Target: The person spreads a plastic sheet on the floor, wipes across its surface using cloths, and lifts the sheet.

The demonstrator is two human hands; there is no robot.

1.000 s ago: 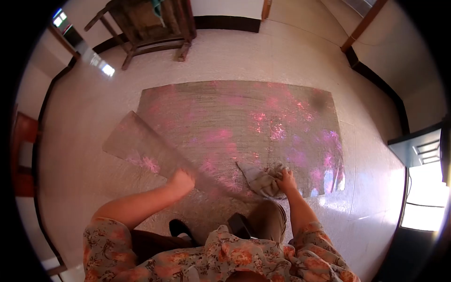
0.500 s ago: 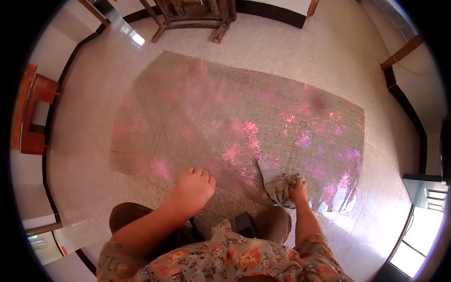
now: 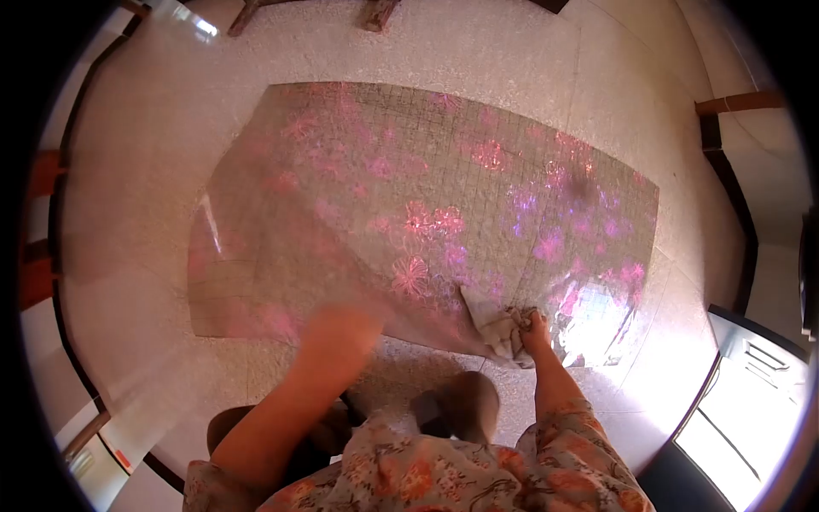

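Note:
A clear plastic sheet [image 3: 341, 205] with shiny pink and purple flower prints lies spread on the floor before me. My right hand [image 3: 535, 331] is closed on a bunched grey cloth [image 3: 499, 328], which rests on the sheet near its front edge. Over the sheet's front left part, my left hand [image 3: 348, 324] is smeared by motion, so its fingers cannot be made out. From near that hand, a slanting ridge runs through the sheet. Whether the left hand grips the sheet is hidden.
Pale floor tiles [image 3: 136, 239] surround the sheet. Wooden furniture legs [image 3: 377, 15] stand at the far side, and red-brown wooden furniture [image 3: 38, 282] lines the left wall. My knee [image 3: 473, 401] is close to the front edge. Bright light enters through an opening [image 3: 725, 427] at the lower right.
My view has tilted down and shifted. My left hand, a clear fist before, is now blurred over the sheet. The right hand keeps its hold on the cloth, with little movement.

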